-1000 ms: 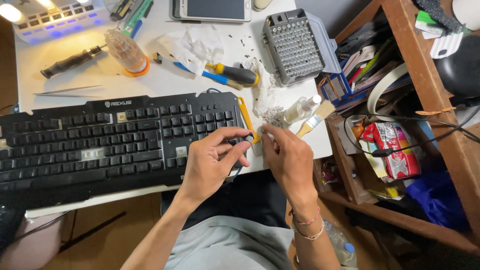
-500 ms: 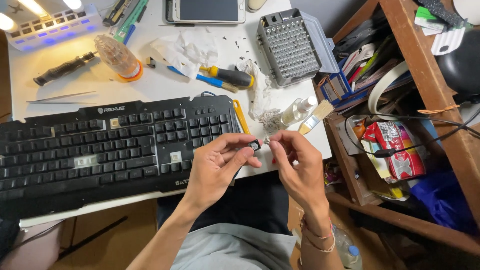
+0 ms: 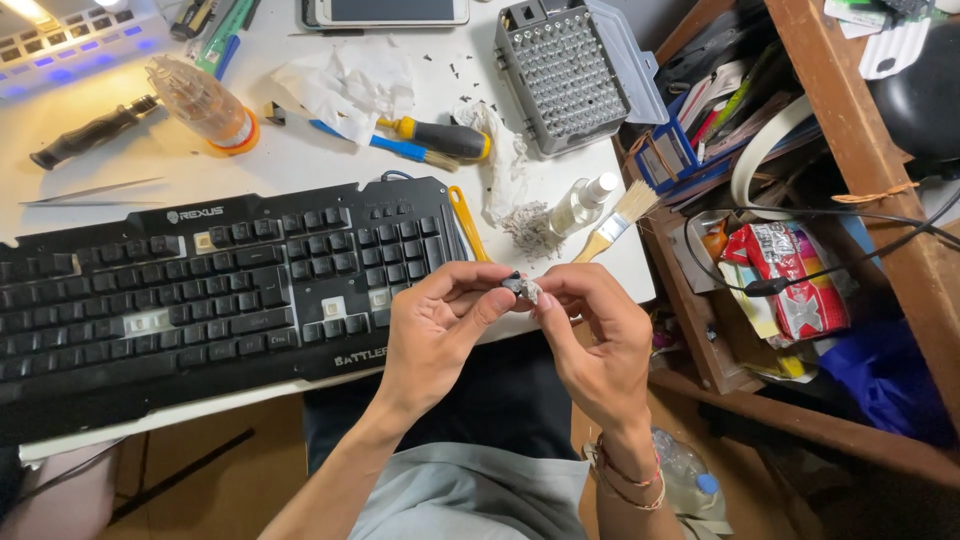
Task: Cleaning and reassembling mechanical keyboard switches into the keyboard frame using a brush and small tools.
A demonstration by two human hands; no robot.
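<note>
Both hands, left hand (image 3: 430, 335) and right hand (image 3: 590, 335), pinch a small dark keycap (image 3: 520, 288) at fingertips, just off the bench (image 3: 330, 150) edge beside the black keyboard (image 3: 220, 280). Tiny grip, so a slip could drop it floorward.

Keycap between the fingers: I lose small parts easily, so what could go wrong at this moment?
The keycap is pinched by fingertips of the left hand and right hand past the desk edge, so a slip may drop it to the floor. The spray bottle and paintbrush near that edge could be knocked off.
</note>
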